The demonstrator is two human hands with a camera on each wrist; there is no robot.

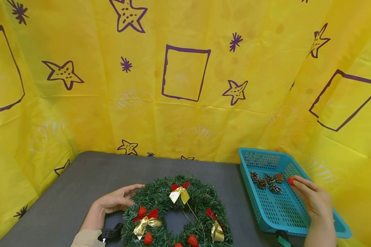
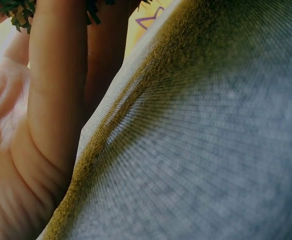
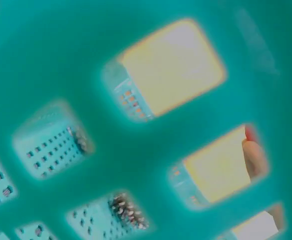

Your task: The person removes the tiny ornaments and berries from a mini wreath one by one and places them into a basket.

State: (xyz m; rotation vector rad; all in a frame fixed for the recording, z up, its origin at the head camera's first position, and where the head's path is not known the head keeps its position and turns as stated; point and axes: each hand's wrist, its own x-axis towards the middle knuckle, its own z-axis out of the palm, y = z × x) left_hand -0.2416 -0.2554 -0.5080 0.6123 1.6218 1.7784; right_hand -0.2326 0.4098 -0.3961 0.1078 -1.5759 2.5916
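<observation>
A green Christmas wreath (image 1: pixel 156 197) lies on the table, decorated with gold and red bows (image 1: pixel 179 192) and several red strawberries (image 1: pixel 148 238). Against its upper left edge rests my left hand (image 1: pixel 119 199), fingers fairly straight and touching the greenery. The left wrist view shows this hand's fingers (image 2: pixel 56 75) close up, with a bit of greenery at the top. Over the right side of a blue basket (image 1: pixel 267 212), my right hand (image 1: pixel 313 199) pinches a small red strawberry (image 1: pixel 291 180) between thumb and fingertips. In the right wrist view the basket wall hides most of that hand.
Several pine cones (image 1: pixel 275 188) lie in the basket, toward its far end. The basket stands at the right of the dark grey table (image 1: pixel 111 169). A yellow curtain (image 1: pixel 185 130) with purple starfish drawings hangs behind and along both sides.
</observation>
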